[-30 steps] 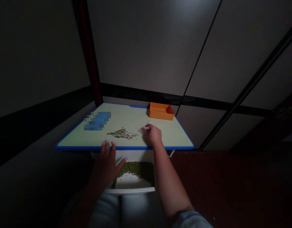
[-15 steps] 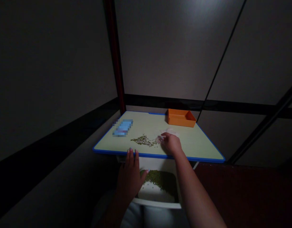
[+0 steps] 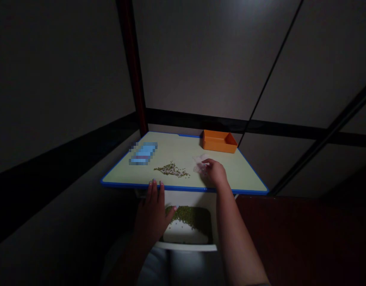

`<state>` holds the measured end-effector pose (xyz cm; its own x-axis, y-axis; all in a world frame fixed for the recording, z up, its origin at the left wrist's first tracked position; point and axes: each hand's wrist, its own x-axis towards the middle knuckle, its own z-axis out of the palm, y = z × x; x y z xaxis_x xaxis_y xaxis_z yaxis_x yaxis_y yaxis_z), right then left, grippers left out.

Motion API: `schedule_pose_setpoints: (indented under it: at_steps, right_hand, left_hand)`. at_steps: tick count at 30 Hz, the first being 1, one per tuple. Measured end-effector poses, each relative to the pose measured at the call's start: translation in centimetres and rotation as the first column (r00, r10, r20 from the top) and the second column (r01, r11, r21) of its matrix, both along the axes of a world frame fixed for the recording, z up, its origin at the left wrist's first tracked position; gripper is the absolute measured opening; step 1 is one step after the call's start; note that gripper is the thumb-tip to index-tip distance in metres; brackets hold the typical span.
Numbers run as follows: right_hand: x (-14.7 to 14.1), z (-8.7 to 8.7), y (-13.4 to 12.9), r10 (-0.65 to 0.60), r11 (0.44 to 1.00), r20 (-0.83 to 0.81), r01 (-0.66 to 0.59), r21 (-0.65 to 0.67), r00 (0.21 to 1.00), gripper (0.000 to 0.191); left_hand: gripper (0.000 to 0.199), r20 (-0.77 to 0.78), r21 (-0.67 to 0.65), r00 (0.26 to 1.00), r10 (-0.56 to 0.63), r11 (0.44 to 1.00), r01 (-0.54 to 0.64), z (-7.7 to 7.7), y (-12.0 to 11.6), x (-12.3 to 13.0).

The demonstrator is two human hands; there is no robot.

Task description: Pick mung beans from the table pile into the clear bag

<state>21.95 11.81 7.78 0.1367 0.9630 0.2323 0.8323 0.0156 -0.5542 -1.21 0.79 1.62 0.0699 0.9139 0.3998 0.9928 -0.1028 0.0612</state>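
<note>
Film (image 3: 198,166), thin, crumpled and see-through, lies on the table (image 3: 177,147) in the head view, a little right of the middle and closer to the near edge than the far one. The right hand (image 3: 216,173) pinches it between thumb and fingers; a small white bit shows at the fingertips, and whether it belongs to the film I cannot tell.

Left of the film, near the near edge, green grains (image 3: 171,170) are scattered in a thin patch with paler bits among them. The left hand (image 3: 153,210) is ungripped, its fingers reaching over the near edge, left of the middle, its thumb spread out above the drawer (image 3: 187,247). In that pulled-out white drawer, below the near edge, more grains bank up at the far and right sides. An orange box (image 3: 219,147) stands at the far right corner; a blue, pixelated item (image 3: 144,153) lies beside the left edge.
</note>
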Motion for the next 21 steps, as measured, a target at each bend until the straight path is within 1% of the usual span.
schedule_pose_setpoints:
  at_steps: [4,9,15,21]
  right_hand:
    - [-0.26,0.03,-0.01,0.032,0.999,0.013,-0.032,-0.023,0.999,0.027]
    - [-0.51,0.09,-0.09,0.082,0.997,0.022,-0.082,-0.002,0.996,0.025]
    - [-0.84,-0.06,-0.14,0.161,0.987,-0.042,-0.162,-0.013,0.986,0.026]
    - [-1.01,-0.15,-0.06,0.166,0.986,-0.02,-0.166,-0.011,0.986,0.024]
  left_hand:
    - [0.081,-0.018,-0.005,1.0,-0.016,1.0,0.016,0.16,0.03,0.03]
    - [0.079,-0.034,-0.017,0.999,-0.025,1.0,0.024,0.12,0.12,0.03]
    - [0.079,-0.024,-0.027,0.999,-0.032,0.999,0.031,0.23,0.08,0.04]
    - [0.081,-0.02,-0.051,0.999,-0.026,0.998,0.025,0.36,0.13,0.13]
